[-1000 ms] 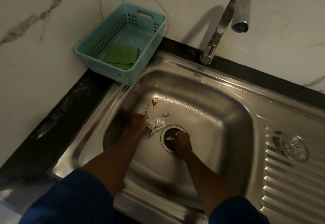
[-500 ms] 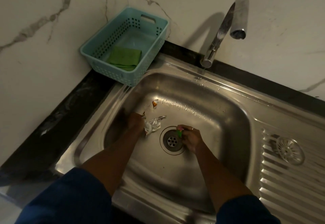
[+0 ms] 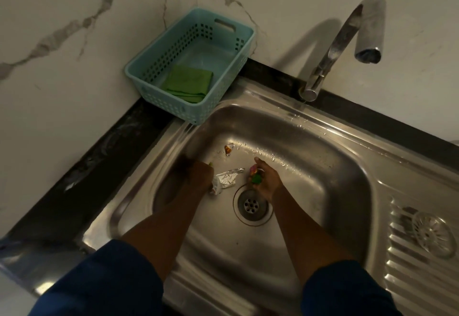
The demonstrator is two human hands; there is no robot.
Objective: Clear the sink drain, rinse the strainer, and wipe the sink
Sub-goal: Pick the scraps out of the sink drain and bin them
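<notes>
At the worktop's back left corner a basket (image 3: pixel 191 67) holds a green cloth (image 3: pixel 188 83); in the sink (image 3: pixel 323 156), the left hand (image 3: pixel 198 175) has its fingers closed on crumpled foil (image 3: pixel 224 179) at the basin's left side; the right hand (image 3: pixel 267 179) pinches small coloured scraps (image 3: pixel 255 175) just behind the open drain (image 3: pixel 250 205); the strainer (image 3: pixel 433 233) lies on the drainboard at the right edge. A loose pinch could drop scraps into the unguarded drain; an orange scrap (image 3: pixel 229 148) near the basin's back could be missed.

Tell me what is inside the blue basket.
The basket holds a folded green cloth at its near end; the rest of its floor looks bare. Whatever lies under the cloth is covered.
</notes>
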